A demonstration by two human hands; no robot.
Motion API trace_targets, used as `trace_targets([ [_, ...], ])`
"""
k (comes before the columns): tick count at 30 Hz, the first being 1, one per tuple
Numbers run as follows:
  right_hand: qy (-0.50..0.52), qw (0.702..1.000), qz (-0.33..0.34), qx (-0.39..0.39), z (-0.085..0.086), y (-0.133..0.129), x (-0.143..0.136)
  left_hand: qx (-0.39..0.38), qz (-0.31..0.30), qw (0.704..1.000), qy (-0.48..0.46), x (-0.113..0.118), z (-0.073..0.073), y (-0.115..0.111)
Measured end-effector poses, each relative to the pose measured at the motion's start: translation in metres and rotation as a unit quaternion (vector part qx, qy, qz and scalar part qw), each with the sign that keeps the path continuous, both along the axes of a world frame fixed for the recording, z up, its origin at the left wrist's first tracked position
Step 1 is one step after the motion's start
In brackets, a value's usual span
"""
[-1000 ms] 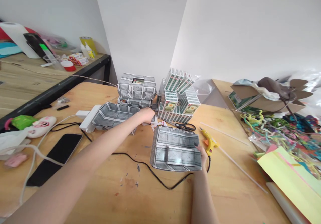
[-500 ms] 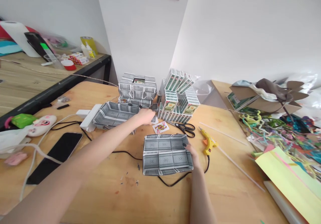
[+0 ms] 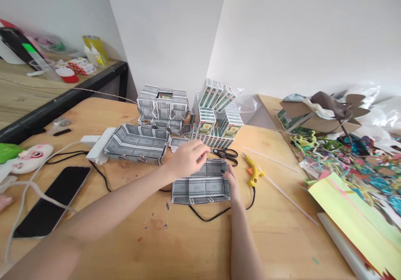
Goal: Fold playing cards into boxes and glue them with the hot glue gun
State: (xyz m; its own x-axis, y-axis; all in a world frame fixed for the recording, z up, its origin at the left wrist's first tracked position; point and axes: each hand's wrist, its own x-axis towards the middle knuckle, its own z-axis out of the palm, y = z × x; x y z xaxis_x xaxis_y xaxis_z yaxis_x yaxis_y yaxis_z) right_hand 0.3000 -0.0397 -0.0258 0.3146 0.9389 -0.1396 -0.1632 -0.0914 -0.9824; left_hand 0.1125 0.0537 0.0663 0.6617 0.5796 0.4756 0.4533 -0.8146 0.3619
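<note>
A shallow tray made of grey-patterned playing cards (image 3: 205,187) is tilted with its inside toward me. My right hand (image 3: 231,179) grips its right side, thumb over the inner wall. Over the tray's far left part is my left hand (image 3: 189,158), its fingers curled together; whatever they hold, if anything, is hidden. A second, larger card tray (image 3: 136,144) sits to the left. Behind it stands a stacked card structure (image 3: 163,106). A few loose cards (image 3: 178,142) lie just beyond my left hand.
Stacked green-and-white card boxes (image 3: 216,117) stand at the back. Black scissors (image 3: 227,154) and a yellow glue gun (image 3: 254,170) with its cord lie to the right. On the left are a phone (image 3: 53,200) and a white power strip (image 3: 102,146). Coloured scraps (image 3: 354,159) crowd the right.
My left hand has come back from the loose cards to above the near tray. The face-up queen card no longer shows beside the scissors. The right hand still holds the tray. The view has shifted slightly.
</note>
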Motion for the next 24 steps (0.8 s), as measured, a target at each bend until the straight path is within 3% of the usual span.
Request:
trace_targets([
  [2,0.009,1.000,-0.011,0.000,0.001,0.000,-0.001,-0.069,-0.045,0.992,0.094,0.003,-0.001,-0.015],
  [4,0.019,0.999,-0.030,-0.002,0.003,-0.001,-0.004,-0.137,-0.066,0.965,0.214,0.007,-0.005,-0.025],
  [8,0.029,0.999,-0.034,-0.007,0.009,-0.002,-0.008,-0.165,-0.070,0.925,0.335,0.013,-0.014,-0.030],
  [12,0.048,0.999,-0.007,-0.013,0.013,-0.002,-0.011,-0.160,-0.070,0.923,0.342,0.012,-0.012,-0.032],
  [17,0.036,0.999,-0.018,-0.023,0.015,-0.001,-0.011,-0.155,-0.065,0.932,0.321,0.004,-0.005,-0.041],
  [24,0.019,1.000,-0.019,-0.013,0.014,-0.003,-0.011,-0.165,-0.079,0.942,0.282,-0.009,-0.010,-0.052],
])
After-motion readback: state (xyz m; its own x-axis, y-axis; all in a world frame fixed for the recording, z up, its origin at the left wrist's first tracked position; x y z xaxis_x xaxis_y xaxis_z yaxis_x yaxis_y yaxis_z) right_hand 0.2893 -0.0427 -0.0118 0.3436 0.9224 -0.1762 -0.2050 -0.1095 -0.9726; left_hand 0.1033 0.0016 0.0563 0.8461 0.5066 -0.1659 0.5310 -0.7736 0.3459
